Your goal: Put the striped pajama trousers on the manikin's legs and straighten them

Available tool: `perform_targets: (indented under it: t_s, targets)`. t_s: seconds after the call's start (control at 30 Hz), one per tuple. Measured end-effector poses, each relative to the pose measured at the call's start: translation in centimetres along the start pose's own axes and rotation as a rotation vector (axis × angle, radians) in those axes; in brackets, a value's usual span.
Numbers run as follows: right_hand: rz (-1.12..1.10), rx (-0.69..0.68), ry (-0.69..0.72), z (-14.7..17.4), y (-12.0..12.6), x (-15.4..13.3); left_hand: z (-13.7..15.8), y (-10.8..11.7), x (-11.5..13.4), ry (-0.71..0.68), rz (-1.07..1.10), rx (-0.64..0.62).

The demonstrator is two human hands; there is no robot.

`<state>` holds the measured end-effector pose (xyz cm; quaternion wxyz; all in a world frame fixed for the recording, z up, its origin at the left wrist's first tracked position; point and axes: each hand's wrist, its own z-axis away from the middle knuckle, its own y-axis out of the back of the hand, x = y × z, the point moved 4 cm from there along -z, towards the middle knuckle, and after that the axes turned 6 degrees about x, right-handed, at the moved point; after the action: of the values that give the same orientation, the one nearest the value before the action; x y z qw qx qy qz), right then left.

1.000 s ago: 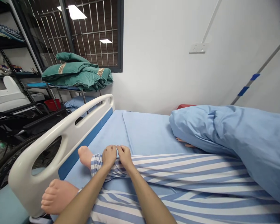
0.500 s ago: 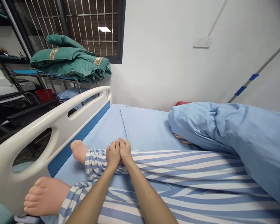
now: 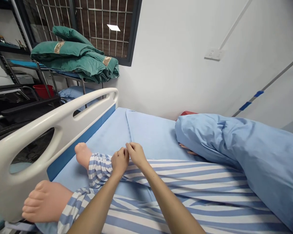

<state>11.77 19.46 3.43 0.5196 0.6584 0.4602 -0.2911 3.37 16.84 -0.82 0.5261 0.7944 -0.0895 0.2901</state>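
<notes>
A figure with smooth pink, manikin-like feet lies on the bed in blue-and-white striped trousers. My left hand [image 3: 120, 161] is closed on the far trouser leg [image 3: 101, 167], over the shin, where the cloth is bunched towards the ankle. Just right of it, my right hand [image 3: 137, 154] curls at the far side of the same leg, its fingertips close to the left hand's. What those right fingers hold is hidden. The far foot [image 3: 83, 155] points up, left of my hands. Nearer to me lies the other foot [image 3: 47, 201], bare as well.
A white footboard [image 3: 63, 125] borders the bed at left. The light-blue sheet [image 3: 151, 133] covers the mattress. At right, a blue quilt [image 3: 217, 139] lies over the body, with fingers [image 3: 188, 149] showing beneath. Folded green bedding [image 3: 75, 60] rests on a rack beyond the footboard.
My right hand has shifted slightly right and come a little apart from my left hand. The left stays at the shin. The camera view has tilted slightly.
</notes>
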Motion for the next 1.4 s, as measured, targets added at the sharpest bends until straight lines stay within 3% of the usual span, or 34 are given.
perform_targets:
  t_s: [0.1, 0.3, 0.47, 0.63, 0.8, 0.87, 1.1, 1.4]
  targets:
    - [0.015, -0.028, 0.084, 0.6, 0.5, 0.3, 0.2, -0.2, 0.3, -0.044, -0.053, -0.032]
    - [-0.177, 0.027, -0.016, 1.2, 0.2, 4.2, 0.1, -0.5, 0.6, -0.056, -0.119, 0.005]
    - [-0.246, 0.053, -0.006, 1.0, 0.6, 4.0, 0.3, -0.4, 0.7, -0.038, -0.051, 0.031]
    - [-0.369, 0.069, -0.056, 0.9, 1.1, 3.7, -1.0, 0.3, 1.5, -0.013, 0.218, 0.028]
    - [-0.509, 0.087, -0.1, 0.5, 1.2, 4.1, -3.2, 1.2, 4.8, 0.13, 0.726, 0.111]
    - [-0.552, 0.117, -0.105, 0.5, 1.2, 4.3, -2.9, 0.6, 5.7, 0.162, 0.804, 0.138]
    - [-0.505, 0.255, -0.165, 0.7, 1.7, 4.9, 0.0, -2.2, 4.6, 0.153, 0.468, 0.166]
    - [-0.403, 0.228, -0.141, 1.0, 1.3, 4.7, 0.0, -1.9, 4.2, 0.119, 0.402, 0.146]
